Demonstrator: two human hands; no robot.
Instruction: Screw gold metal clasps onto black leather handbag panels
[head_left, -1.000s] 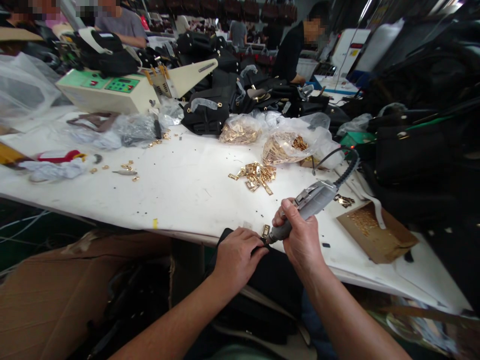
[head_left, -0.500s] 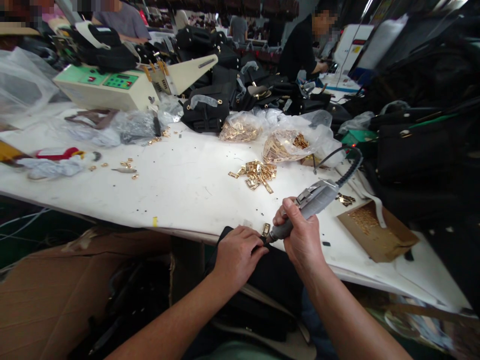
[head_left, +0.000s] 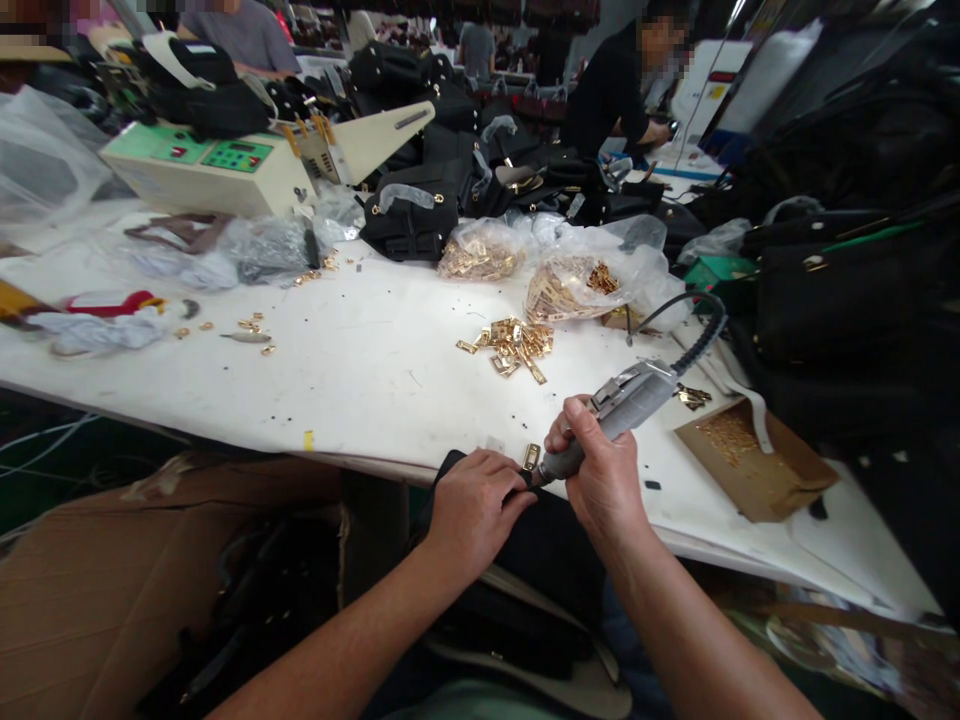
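Observation:
My right hand is wrapped round a grey electric screwdriver, its cable rising from the back end. The tool's tip points left and down, meeting a small gold metal plate at the edge of a black bag. Closed on the bag's black material beside that plate, my left hand has thumb and fingertips pinched right by the screwdriver tip. The bag lies over my lap against the table's front edge. Exactly where the tip touches is partly hidden by the fingers.
On the white table lies a pile of gold plates, with plastic bags of fittings behind. A cardboard box of small screws stands at right. A cream machine and black bags fill the back; a co-worker sits beyond.
Both hands, the screwdriver and the bag stay almost in place. The view has shifted very slightly. In the background the co-worker has moved a little to the right.

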